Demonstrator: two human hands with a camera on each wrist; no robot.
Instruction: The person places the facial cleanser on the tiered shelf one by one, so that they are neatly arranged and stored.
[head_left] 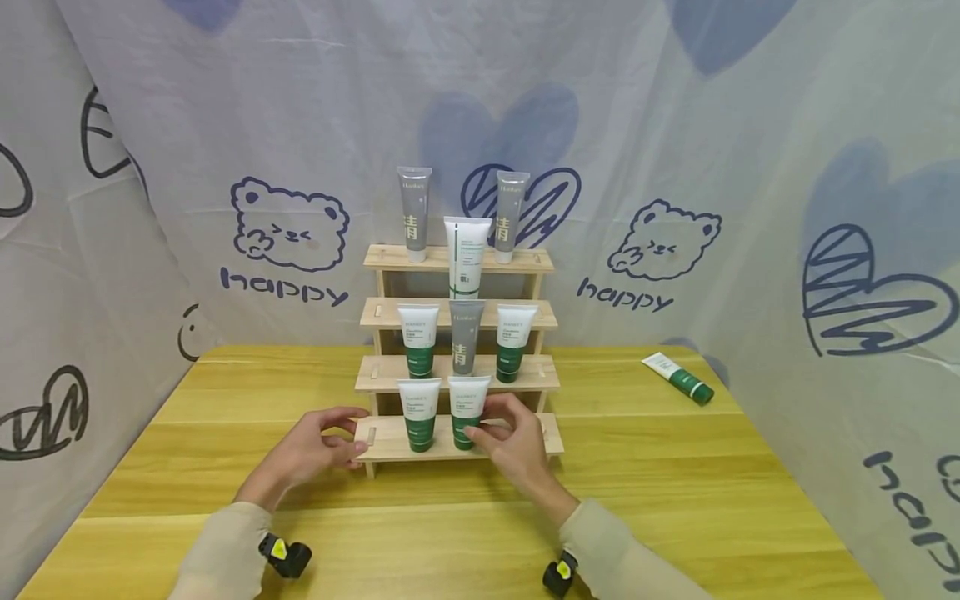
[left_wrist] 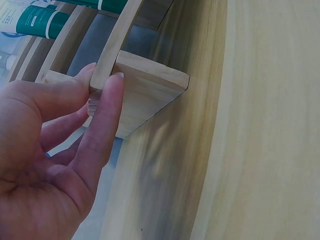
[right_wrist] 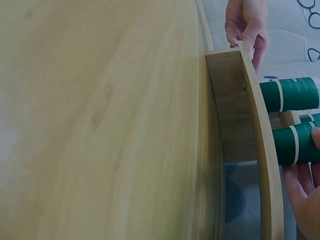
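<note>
A four-step wooden rack stands at the middle of the yellow table, with white-and-green and grey tubes upright on its steps. My left hand pinches the left end of the bottom step between thumb and fingers. My right hand curls round the right one of two green-and-white tubes on the bottom step. In the right wrist view that tube lies against my fingers, with the second tube beside it.
One more green-and-white tube lies flat on the table at the back right. A printed cloth backdrop closes in the back and both sides. Bare tabletop lies in front of the rack and to both sides.
</note>
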